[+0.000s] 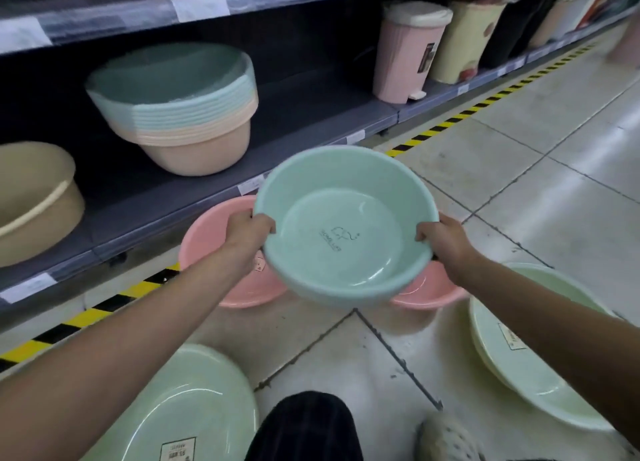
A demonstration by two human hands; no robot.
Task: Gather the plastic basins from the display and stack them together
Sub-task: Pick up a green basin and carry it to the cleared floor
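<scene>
Fingers (pixel 268 225) of the left hand (pixel 247 237) curl over the near-left rim of a teal basin (pixel 346 225), thumb inside the wall. The right hand (pixel 441 239) grips the opposite rim in the same way, so the basin is held between both hands, mouth up and tipped slightly toward the viewer. Nearest the camera, beside a dark-clad knee (pixel 304 426) and a shoe (pixel 446 436), two pale green basins lie on the tiled floor (pixel 519 169), one at lower left (pixel 194 401) and one at lower right (pixel 519 367), well apart from each other. Beyond them a pink basin (pixel 211 232) sits on the floor directly beneath the teal one. Its middle is covered, so whether it is a single basin or several nested cannot be told. Farther back, the display shelf (pixel 311 114) carries a nested stack of teal and peach basins (pixel 180 114), a tan basin (pixel 34 201) at the left and a pink pedal bin (pixel 405 55) to the right. The step in hand appears to be stacking, with the teal basin poised over the pink one. The next move probably calls for levelling it, centring it over the pink rim, lowering until it seats, and then releasing both rims together.
</scene>
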